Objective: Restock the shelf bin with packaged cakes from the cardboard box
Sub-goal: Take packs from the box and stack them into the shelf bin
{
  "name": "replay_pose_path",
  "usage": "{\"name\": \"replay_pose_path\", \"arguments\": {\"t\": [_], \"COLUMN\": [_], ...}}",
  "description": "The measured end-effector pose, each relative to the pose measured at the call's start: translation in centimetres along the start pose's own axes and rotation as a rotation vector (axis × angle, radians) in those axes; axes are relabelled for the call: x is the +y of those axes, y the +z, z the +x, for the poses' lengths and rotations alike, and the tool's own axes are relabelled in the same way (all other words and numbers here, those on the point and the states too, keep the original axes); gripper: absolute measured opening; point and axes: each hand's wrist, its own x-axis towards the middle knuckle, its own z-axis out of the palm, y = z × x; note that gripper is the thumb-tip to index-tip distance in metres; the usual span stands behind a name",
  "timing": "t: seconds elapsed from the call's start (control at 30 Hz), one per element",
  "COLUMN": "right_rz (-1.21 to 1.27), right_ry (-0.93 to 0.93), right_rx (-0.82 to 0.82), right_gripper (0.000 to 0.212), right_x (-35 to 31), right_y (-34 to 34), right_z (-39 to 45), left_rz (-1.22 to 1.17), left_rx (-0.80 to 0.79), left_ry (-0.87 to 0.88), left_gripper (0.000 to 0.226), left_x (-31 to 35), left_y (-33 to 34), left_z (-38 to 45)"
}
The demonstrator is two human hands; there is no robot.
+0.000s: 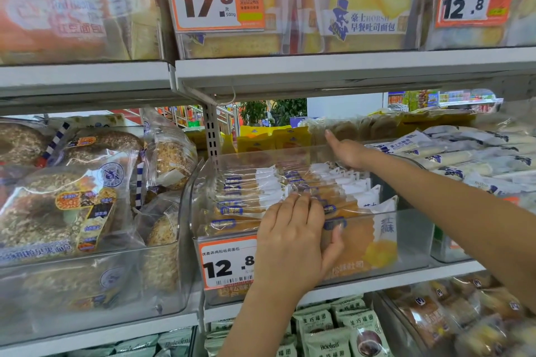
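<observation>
Two hands work the clear shelf bin (412, 240) at frame centre: your left hand (293, 240), fingers together, presses the packaged cakes (261, 197); level them while your right hand (346, 151), fingers extended, steadies the back row.

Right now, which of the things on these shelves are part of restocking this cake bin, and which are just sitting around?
Part of the job:
- clear shelf bin
- packaged cakes lined up in it
- left hand, resting on the front packs
- right hand, reaching to the bin's back

Just around:
- bagel bags
- toast bread bin above
- white-wrapped rolls
- green packets below

The cardboard box is not in view.
</observation>
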Motion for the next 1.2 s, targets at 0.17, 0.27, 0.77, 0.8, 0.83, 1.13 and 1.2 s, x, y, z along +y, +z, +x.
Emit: {"name": "replay_pose_path", "arguments": {"t": [0.17, 0.27, 0.77, 0.8, 0.83, 1.13, 1.2], "right_rz": [-0.025, 0.064, 0.459, 0.450, 0.443, -0.091, -0.138], "right_ry": [-0.006, 0.000, -0.550, -0.511, -0.446, 0.012, 0.042], "right_rx": [-0.206, -0.234, 0.517, 0.419, 0.293, -0.776, -0.938], "right_gripper": [0.084, 0.080, 0.040, 0.042, 0.042, 0.042, 0.057], "right_x": [0.3, 0.4, 3.9, 5.3, 6.8, 17.9, 18.7], "right_y": [0.7, 0.4, 9.1, 12.4, 15.7, 38.2, 40.7], "right_z": [-0.1, -0.7, -30.7, -32.7, -34.8, -45.2, -45.7], "left_rz": [-0.001, 0.002, -0.317, -0.359, -0.401, -0.365, -0.364], "left_rx": [0.023, 0.023, -0.154, -0.246, -0.368, -1.538, -1.662], "left_ry": [0.010, 0.009, 0.201, 0.185, 0.149, -0.241, -0.296], "left_gripper": [0.048, 0.048, 0.042, 0.038, 0.035, 0.048, 0.048], "left_x": [0.0, -0.1, 5.4, 6.4, 7.5, 11.8, 11.4], "left_y": [0.3, 0.5, -4.8, -5.1, -5.5, -9.8, -10.8], "left_z": [-0.2, -0.1, -14.5, -17.8, -20.9, -44.9, -48.1]}}
